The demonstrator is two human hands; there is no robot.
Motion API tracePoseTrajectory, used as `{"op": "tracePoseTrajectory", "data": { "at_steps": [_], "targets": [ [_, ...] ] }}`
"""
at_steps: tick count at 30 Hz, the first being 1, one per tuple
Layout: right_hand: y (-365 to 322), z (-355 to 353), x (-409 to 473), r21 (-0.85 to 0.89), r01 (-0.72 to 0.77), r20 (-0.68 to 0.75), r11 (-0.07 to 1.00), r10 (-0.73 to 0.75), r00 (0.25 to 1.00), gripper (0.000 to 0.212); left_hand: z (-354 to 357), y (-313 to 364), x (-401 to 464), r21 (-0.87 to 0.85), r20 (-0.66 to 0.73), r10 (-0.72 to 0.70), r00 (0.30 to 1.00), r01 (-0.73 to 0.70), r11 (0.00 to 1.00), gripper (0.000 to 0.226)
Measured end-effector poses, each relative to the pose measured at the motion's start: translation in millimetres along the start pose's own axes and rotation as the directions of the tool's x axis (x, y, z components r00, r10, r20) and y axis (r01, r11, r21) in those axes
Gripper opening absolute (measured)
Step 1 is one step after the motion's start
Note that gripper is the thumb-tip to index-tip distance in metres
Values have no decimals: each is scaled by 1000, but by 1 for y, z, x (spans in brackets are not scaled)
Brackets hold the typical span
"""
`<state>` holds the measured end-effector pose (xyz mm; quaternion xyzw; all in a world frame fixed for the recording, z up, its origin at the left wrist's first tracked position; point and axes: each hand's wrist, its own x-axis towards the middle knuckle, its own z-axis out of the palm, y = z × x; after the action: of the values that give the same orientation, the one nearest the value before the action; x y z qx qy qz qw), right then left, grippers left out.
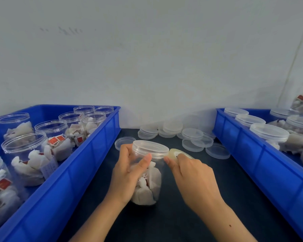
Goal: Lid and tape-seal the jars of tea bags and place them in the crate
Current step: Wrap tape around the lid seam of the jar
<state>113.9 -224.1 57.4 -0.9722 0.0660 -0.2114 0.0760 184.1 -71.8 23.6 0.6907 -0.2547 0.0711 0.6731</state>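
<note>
Dark tabletop (217, 189) under a pale wall, flanked by two blue crates (73, 180) (262, 163). Left hand (128, 170) wrapped round a lidded jar (148, 172) of tea bags, upright at centre. Right hand (191, 173) gripping a clear tape roll (177, 152) against the lid's rim, seemingly touching.

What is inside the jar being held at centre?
The jar holds white tea bags, one with a red tag. The left hand covers its left side, so a count is impossible.
</note>
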Motion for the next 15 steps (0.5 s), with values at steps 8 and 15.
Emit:
{"op": "tracePoseTrajectory", "data": {
  "at_steps": [8, 15],
  "targets": [
    [-9, 3, -7, 158, -14, -13, 987, 16, 1000, 46, 5, 2, -3, 188, -85, -45, 995, 61, 980, 90],
    [-2, -2, -7, 240, 69, 45, 968, -82, 996, 46, 6, -3, -1, 127, -187, -51, 981, 76, 989, 80]
  ]
}}
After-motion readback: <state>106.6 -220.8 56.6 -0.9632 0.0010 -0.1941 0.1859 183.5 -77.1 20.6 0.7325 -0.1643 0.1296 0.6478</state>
